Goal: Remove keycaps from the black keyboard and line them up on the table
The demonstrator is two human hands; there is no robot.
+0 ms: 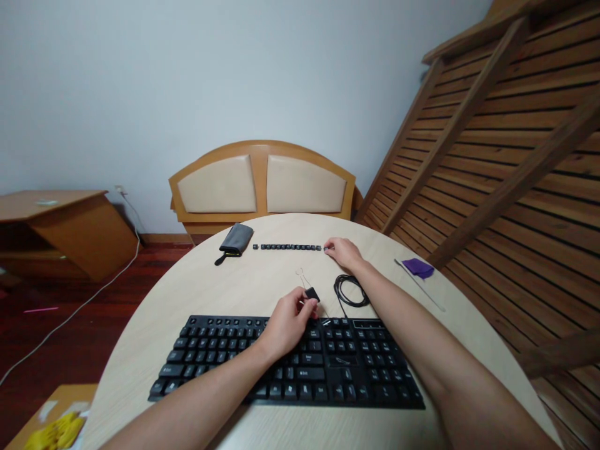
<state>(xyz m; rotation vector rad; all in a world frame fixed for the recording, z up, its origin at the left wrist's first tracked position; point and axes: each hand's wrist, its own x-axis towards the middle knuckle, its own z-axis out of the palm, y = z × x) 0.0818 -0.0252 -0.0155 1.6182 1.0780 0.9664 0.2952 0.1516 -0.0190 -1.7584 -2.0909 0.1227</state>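
A black keyboard [225, 356] lies across the near side of a round pale table [220, 287]. My left hand [285, 325] hovers over its top rows, fingers pinched on a black binder clip [311, 294] with wire handles. My right hand [344, 252] reaches to the far side, fingers closed at the right end of a row of loose black keycaps [287, 247]; it seems to pinch the last keycap. The keyboard's coiled black cable [350, 290] lies between my two arms.
A grey pouch [235, 239] lies at the far left of the table. A purple cloth [419, 267] and a thin stick [422, 286] sit at the right edge. A chair back [262, 181] stands behind the table, and a slatted wooden frame [506, 150] leans on the right.
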